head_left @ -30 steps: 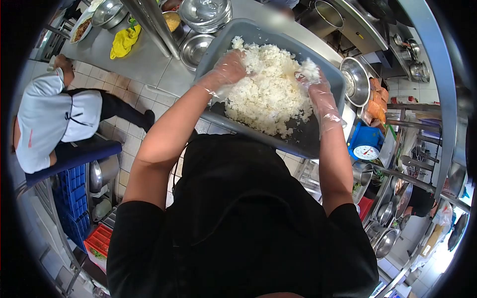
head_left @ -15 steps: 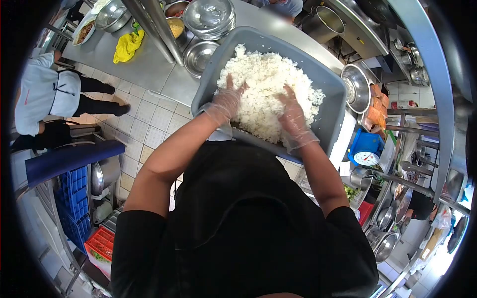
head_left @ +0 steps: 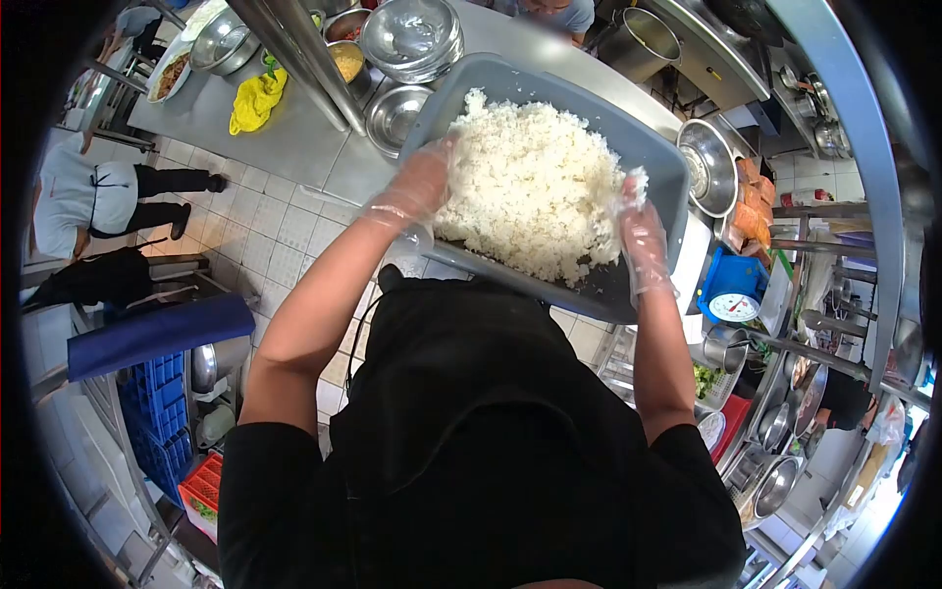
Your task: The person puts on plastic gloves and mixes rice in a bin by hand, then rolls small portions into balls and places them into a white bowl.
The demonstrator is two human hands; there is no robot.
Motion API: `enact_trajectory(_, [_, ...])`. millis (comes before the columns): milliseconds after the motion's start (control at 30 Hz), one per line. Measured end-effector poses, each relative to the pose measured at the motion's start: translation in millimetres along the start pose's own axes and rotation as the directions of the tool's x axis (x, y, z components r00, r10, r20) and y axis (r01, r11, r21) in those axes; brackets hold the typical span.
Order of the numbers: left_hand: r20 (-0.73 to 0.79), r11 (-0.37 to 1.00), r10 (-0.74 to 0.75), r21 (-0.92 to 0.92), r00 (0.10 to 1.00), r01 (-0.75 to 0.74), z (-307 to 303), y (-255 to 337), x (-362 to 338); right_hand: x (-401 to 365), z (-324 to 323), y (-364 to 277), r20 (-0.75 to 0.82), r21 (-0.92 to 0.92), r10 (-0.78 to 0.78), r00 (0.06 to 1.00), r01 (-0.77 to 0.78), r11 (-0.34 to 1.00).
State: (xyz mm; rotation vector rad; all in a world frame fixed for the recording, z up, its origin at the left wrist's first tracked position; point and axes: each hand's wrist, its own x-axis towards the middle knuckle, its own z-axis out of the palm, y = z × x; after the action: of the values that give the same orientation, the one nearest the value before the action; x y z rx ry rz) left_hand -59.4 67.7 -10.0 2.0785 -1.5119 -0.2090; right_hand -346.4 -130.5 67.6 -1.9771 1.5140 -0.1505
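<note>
A heap of white cooked rice (head_left: 535, 187) fills most of a grey plastic bin (head_left: 677, 196) on the steel counter. Both my hands wear clear plastic gloves. My left hand (head_left: 417, 185) is at the left side of the heap, its open fingers angled in towards the rice and blurred at the tips. Over by the bin's right wall is my right hand (head_left: 641, 231), fingers stretched upward and open. A small clump of rice shows at its fingertips. Along the near side of the heap, dark bin floor is exposed.
Steel bowls (head_left: 397, 118) and a yellow cloth (head_left: 258, 101) lie left of the bin. To its right stand a metal bowl (head_left: 706, 169) and a blue dial scale (head_left: 733, 285). Upright metal poles (head_left: 304, 64) rise by the counter. A person (head_left: 88, 201) stands at the left.
My hands have moved apart, from on top of the rice to its left and right sides. The near right part of the bin floor is more exposed.
</note>
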Motion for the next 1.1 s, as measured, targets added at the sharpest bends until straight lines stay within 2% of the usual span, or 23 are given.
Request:
enact_trajectory(67, [0.444, 0.970, -0.210, 0.204, 0.871, 0.129, -2, 3, -2, -14, -6, 23, 0.207, 0.013, -0.185, 0.961, 0.186, 0.982])
enact_trajectory(133, [0.595, 0.937, -0.340, 0.277, 0.728, 0.212, -19, 45, -5, -20, 6, 33, 0.480, -0.245, -0.449, 0.754, 0.607, 0.756])
enact_trajectory(167, [0.685, 0.944, -0.318, 0.297, 0.656, 0.147, -18, 53, -5, -41, -2, -3, 0.589, -0.240, -0.153, 0.794, 0.352, 0.905])
enact_trajectory(200, [0.767, 0.948, -0.298, 0.308, 0.569, 0.082, -14, 59, -3, -49, 6, -10, 0.684, -0.167, -0.265, 0.680, 0.499, 0.850])
enact_trajectory(233, [0.759, 0.948, -0.294, 0.310, 0.581, 0.074, -2, 63, -1, -34, 57, 51, 0.428, -0.306, -0.408, 0.806, 0.555, 0.774])
enact_trajectory(267, [0.747, 0.932, -0.315, 0.360, 0.586, 0.042, 21, 64, -1, -55, 37, 4, 0.506, -0.124, -0.185, 0.843, 0.283, 0.951])
enact_trajectory(333, [0.741, 0.916, -0.331, 0.402, 0.584, 0.009, 91, 41, -15, -63, 61, -14, 0.484, 0.021, -0.135, 0.865, 0.143, 0.989])
enact_trajectory(367, [0.719, 0.967, -0.169, 0.254, 0.674, -0.029, 141, 10, -22, -61, 69, -18, 0.469, 0.176, -0.094, 0.878, 0.012, 0.984])
enact_trajectory(400, [0.666, 0.991, -0.005, 0.105, 0.746, -0.087, 166, -6, -24, -57, 75, -13, 0.465, 0.181, -0.094, 0.880, 0.009, 0.983])
enact_trajectory(467, [0.692, 0.976, 0.040, 0.127, 0.721, -0.177, 104, 32, -6, -51, 85, 3, 0.356, 0.390, -0.328, 0.875, 0.180, 0.903])
enact_trajectory(500, [0.714, 0.956, 0.076, 0.146, 0.696, -0.254, 83, 48, 0, -49, 80, 6, 0.353, 0.388, -0.315, 0.881, 0.168, 0.906])
enact_trajectory(567, [0.678, 0.968, 0.050, 0.147, 0.734, -0.202, 83, 45, -3, -40, 66, 8, 0.448, 0.391, -0.182, 0.875, -0.008, 0.920])
enact_trajectory(633, [0.494, 0.961, -0.152, -0.129, 0.856, 0.245, 80, 39, -8, -38, 58, 12, 0.347, 0.484, -0.222, 0.911, 0.029, 0.874])
enact_trajectory(667, [0.413, 0.994, -0.050, -0.070, 0.909, 0.087, 73, 33, -8, -35, 46, 7, 0.310, 0.539, -0.182, 0.933, -0.016, 0.842])
enact_trajectory(700, [0.419, 0.993, -0.056, -0.070, 0.906, 0.093, 68, 30, -3, -30, 37, 5, 0.278, 0.592, -0.139, 0.950, -0.055, 0.804])
enact_trajectory(767, [0.357, 0.990, 0.089, -0.138, 0.930, -0.041, 41, 33, 11, 4, 58, 51, 0.021, 0.656, -0.334, 0.942, 0.240, 0.716])
enact_trajectory(800, [0.286, 0.992, 0.064, -0.123, 0.956, -0.030, 41, 32, 18, 12, 49, 49, 0.028, 0.654, -0.339, 0.940, 0.239, 0.718])
enact_trajectory(833, [0.280, 0.992, 0.056, -0.126, 0.958, -0.021, 40, 36, 23, 17, 36, 40, -0.006, 0.297, -0.199, 0.980, 0.192, 0.935])
enact_trajectory(867, [0.154, 0.988, 0.054, -0.151, 0.987, -0.030, 38, 39, 26, 21, 27, 35, -0.095, -0.103, -0.084, 0.992, 0.074, 0.992])
enact_trajectory(933, [-0.147, 0.976, 0.087, -0.186, 0.985, -0.114, 42, 41, 33, 31, 21, 37, -0.180, -0.036, -0.110, 0.977, 0.106, 0.994])
enact_trajectory(967, [-0.152, 0.978, 0.074, -0.181, 0.986, -0.101, 32, 47, 33, 36, 19, 35, -0.271, 0.041, -0.118, 0.955, 0.134, 0.990])
enact_trajectory(1033, [-0.128, 0.969, -0.058, -0.245, 0.990, 0.025, 11, 57, 34, 40, 1, 27, -0.152, 0.051, -0.081, 0.985, 0.090, 0.995])
enact_trajectory(1100, [-0.225, 0.986, -0.011, -0.167, 0.974, -0.027, 12, 52, 39, 48, -4, 16, -0.037, 0.055, -0.045, 0.998, 0.047, 0.997])
